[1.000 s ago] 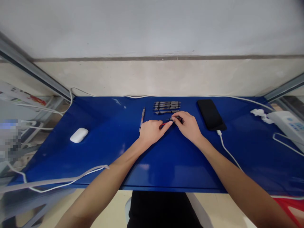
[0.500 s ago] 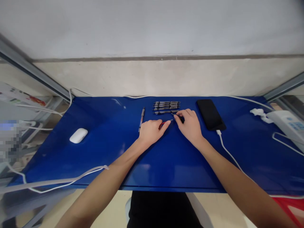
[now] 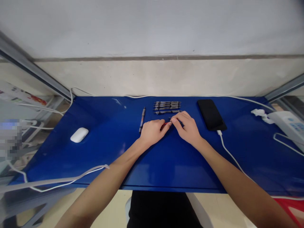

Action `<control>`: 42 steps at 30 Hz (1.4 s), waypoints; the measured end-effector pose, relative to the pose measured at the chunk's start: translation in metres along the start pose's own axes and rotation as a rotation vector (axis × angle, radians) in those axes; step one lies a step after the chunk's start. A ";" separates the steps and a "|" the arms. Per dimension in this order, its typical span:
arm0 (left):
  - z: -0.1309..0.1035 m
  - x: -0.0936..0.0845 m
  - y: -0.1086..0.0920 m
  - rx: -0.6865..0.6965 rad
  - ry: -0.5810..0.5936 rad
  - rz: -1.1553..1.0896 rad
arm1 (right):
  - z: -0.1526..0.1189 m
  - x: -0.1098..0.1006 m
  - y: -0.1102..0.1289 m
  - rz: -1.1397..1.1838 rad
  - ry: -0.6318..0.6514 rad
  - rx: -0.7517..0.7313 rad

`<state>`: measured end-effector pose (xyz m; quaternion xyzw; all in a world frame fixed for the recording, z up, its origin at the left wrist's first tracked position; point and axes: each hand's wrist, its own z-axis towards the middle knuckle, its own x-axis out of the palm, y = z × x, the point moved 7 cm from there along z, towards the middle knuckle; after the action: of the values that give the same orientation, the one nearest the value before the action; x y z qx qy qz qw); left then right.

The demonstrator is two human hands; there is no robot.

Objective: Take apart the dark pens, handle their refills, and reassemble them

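Note:
My left hand (image 3: 153,130) is closed around a slim red pen piece (image 3: 167,123); the fingers hide most of it. Thumb and fingers of my right hand (image 3: 186,125) pinch a small dark pen part (image 3: 170,118), mostly covered. The fingertips of both hands meet at the end of the red piece. Just beyond them, several grey pens (image 3: 167,105) lie side by side in a row, with one grey pen (image 3: 168,112) nearest my right fingers. Another pen (image 3: 142,119), grey with a reddish middle, points away from me beside my left hand.
The blue table (image 3: 106,139) also holds a white earbud case (image 3: 79,135) at left. On the right lie a black phone (image 3: 211,114) with a white cable (image 3: 228,150) and a white power strip (image 3: 289,125). A wall stands behind; another white cable (image 3: 71,182) crosses the left front.
My right hand has moved slightly left and nearer to me, bringing its dark part against the tip of the red piece. My left hand has stayed almost in place.

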<state>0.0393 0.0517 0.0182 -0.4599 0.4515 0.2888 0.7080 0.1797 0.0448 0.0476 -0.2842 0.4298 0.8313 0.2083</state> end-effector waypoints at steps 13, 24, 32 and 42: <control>-0.001 -0.003 -0.006 0.061 -0.038 -0.007 | -0.001 0.010 -0.025 0.124 0.093 0.252; 0.000 -0.003 -0.005 0.101 -0.040 -0.036 | -0.002 0.009 -0.020 -0.178 0.016 0.062; 0.002 0.004 -0.002 0.156 -0.063 -0.131 | -0.001 -0.003 -0.023 0.096 -0.070 0.256; 0.005 0.005 -0.001 0.088 -0.031 -0.016 | -0.004 -0.002 -0.040 0.333 -0.125 0.413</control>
<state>0.0441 0.0552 0.0153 -0.4273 0.4491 0.2700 0.7368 0.2055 0.0631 0.0233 -0.1093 0.6173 0.7648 0.1484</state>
